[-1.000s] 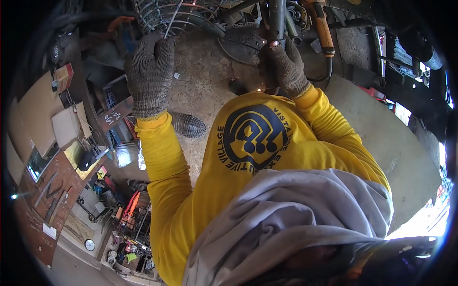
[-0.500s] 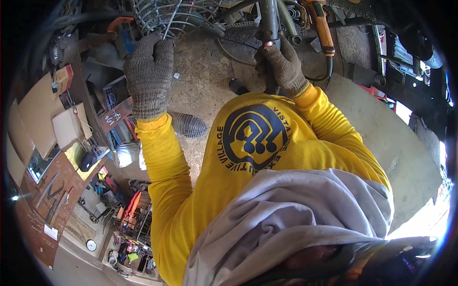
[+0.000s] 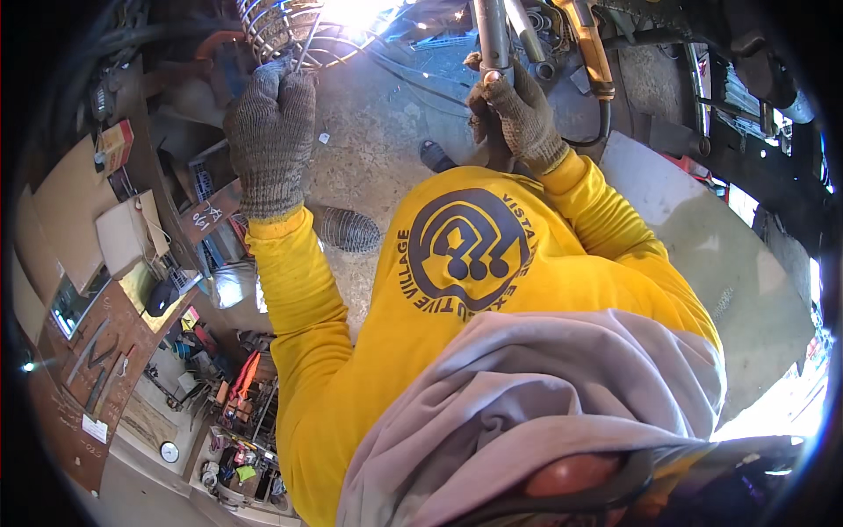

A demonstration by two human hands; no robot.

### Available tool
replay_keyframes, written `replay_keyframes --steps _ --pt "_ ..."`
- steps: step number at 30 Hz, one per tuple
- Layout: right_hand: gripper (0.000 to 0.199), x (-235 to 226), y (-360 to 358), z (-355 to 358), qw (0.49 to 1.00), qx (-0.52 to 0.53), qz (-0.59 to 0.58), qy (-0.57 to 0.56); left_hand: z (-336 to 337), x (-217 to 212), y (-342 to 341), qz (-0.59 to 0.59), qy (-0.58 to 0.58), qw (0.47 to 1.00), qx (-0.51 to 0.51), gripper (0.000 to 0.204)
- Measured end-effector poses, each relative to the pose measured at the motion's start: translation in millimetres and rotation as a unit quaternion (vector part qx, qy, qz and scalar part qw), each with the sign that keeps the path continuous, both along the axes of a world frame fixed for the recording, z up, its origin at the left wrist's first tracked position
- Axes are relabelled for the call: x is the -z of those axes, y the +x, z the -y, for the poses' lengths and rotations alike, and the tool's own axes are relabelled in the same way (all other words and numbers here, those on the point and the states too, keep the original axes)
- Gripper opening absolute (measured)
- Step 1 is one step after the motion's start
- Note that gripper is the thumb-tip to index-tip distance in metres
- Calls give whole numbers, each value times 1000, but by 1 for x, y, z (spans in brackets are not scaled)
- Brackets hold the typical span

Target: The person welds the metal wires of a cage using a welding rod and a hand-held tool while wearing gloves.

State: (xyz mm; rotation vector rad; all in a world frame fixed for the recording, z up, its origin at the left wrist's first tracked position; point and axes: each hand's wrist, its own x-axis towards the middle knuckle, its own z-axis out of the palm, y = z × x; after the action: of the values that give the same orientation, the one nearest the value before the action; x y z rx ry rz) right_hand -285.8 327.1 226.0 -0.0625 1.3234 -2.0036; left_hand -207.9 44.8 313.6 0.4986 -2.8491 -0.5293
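Note:
My left hand (image 3: 274, 136), in a brown knitted glove, is closed at the near edge of a round cage of metal rods (image 3: 281, 31). A thin metal rod (image 3: 307, 42) rises from its fingertips; whether it belongs to the cage I cannot tell. Beside the cage, at the top edge, burns a blinding white welding light (image 3: 362, 10). To the right, my gloved right hand (image 3: 525, 119) is wrapped round the lower end of an upright grey metal pipe (image 3: 493, 35). A bare thumb tip pokes out of that glove. The pipe's upper end is out of view.
An orange power tool (image 3: 590, 48) with a dark cord hangs right of the pipe. A large pale sheet (image 3: 729, 263) stands at my right. Cardboard (image 3: 66, 215) and a brown board with metal pieces (image 3: 97, 351) are at the left. My sandalled foot (image 3: 435, 156) is on the concrete floor.
A bright welding light has flared up beside the cage, turning the floor bluish. The cage sits slightly lower in view; both hands have kept nearly the same place.

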Motion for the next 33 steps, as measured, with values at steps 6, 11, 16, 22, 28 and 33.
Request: replay_keyframes --steps 6,11,16,22,28,33 --pt "37 4 -2 -5 1000 -18 5 -5 4 6 7 -38 3 999 7 15" --pt "29 9 0 -7 999 9 46 -25 4 5 4 -60 -81 993 69 18" --pt "29 9 4 5 995 3 -94 25 19 19 18 -114 -50 987 101 14" --pt "40 5 7 -2 995 55 -79 7 -5 -13 -2 -72 -126 986 81 19" --pt "38 3 7 0 998 60 12 33 -6 -4 2 -53 19 998 17 23" --pt "36 3 8 -1 999 20 26 17 -1 -1 4 -44 22 999 10 23"
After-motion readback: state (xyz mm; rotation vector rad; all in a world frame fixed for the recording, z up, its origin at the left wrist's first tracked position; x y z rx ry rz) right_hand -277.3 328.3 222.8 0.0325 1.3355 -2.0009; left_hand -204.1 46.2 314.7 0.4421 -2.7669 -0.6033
